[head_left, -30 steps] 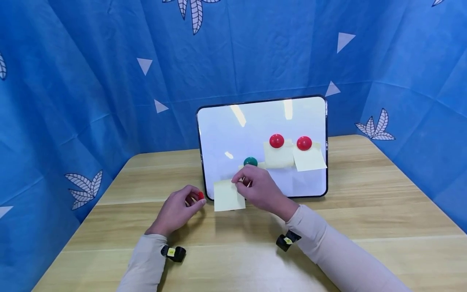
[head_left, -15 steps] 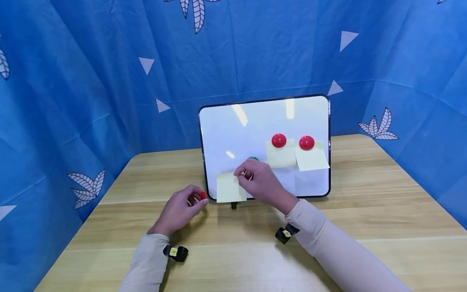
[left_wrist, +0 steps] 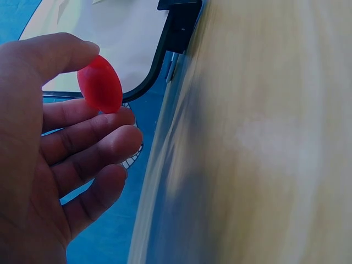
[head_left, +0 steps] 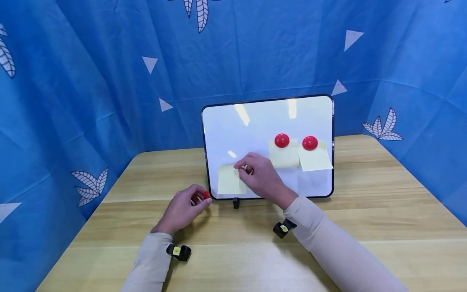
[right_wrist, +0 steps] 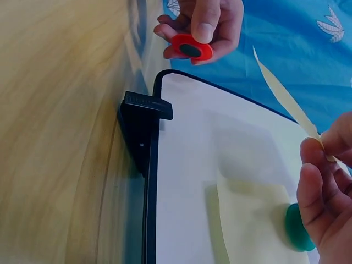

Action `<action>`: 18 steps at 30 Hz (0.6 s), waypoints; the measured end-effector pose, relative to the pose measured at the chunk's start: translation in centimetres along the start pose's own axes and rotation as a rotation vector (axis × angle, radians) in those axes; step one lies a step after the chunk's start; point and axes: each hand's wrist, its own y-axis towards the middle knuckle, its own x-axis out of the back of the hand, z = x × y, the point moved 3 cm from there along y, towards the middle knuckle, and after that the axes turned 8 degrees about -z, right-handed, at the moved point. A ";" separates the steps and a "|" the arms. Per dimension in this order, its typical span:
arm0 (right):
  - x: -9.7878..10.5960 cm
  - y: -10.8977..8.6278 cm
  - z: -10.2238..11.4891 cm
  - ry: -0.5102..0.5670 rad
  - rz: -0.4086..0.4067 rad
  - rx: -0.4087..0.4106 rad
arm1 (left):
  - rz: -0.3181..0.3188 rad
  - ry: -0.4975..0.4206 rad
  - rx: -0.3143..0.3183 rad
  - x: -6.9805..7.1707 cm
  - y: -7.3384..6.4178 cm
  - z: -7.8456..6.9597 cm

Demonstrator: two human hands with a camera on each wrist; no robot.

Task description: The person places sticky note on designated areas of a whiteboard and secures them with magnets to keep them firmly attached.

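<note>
My left hand pinches a red round magnet between thumb and fingers, just off the whiteboard's lower left corner. The magnet's dark back shows in the right wrist view. A pale yellow sticky note is pinched at its upper right corner by my right hand. The note overlaps the lower left of the whiteboard in the head view; the right wrist view has it edge-on, standing off the board surface. Close by my right fingers, a green magnet sits on another yellow note, both hidden in the head view.
Two red magnets, one left and one right, hold yellow notes on the board's right half. A black stand foot juts out under the board. The wooden table runs back to a blue curtain.
My right hand has raised the note from below the board's bottom edge to within its outline. The green magnet has gone behind that hand. My left hand keeps its magnet almost in place.
</note>
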 end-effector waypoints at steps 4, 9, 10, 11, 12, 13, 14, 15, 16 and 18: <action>-0.2 0.2 0.1 -0.005 -0.003 0.012 | -0.003 0.006 0.000 0.0 0.0 -0.1; -0.3 0.4 0.0 -0.040 -0.013 0.032 | -0.004 0.009 0.007 0.0 -0.1 -0.2; -0.3 0.4 0.0 -0.054 -0.016 0.038 | -0.003 0.006 0.007 0.0 -0.1 -0.2; -0.3 0.5 0.0 -0.069 -0.020 0.044 | -0.001 0.006 0.010 -0.1 -0.1 -0.2; -0.2 0.5 0.1 -0.091 -0.024 0.051 | 0.001 0.005 0.012 -0.1 -0.1 -0.2; -0.1 0.6 0.1 -0.111 -0.027 0.058 | 0.002 0.004 0.012 -0.1 -0.1 -0.3; -0.1 0.7 0.1 -0.131 -0.028 0.066 | 0.004 0.004 0.013 -0.2 -0.1 -0.3; 0.0 0.8 0.1 -0.150 -0.028 0.076 | 0.005 0.004 0.013 -0.2 -0.1 -0.3; 0.0 0.8 0.1 -0.169 -0.029 0.088 | 0.005 0.004 0.013 -0.2 -0.1 -0.3; 0.1 1.1 0.2 -0.212 -0.034 0.119 | 0.001 0.005 0.011 -0.3 -0.1 -0.3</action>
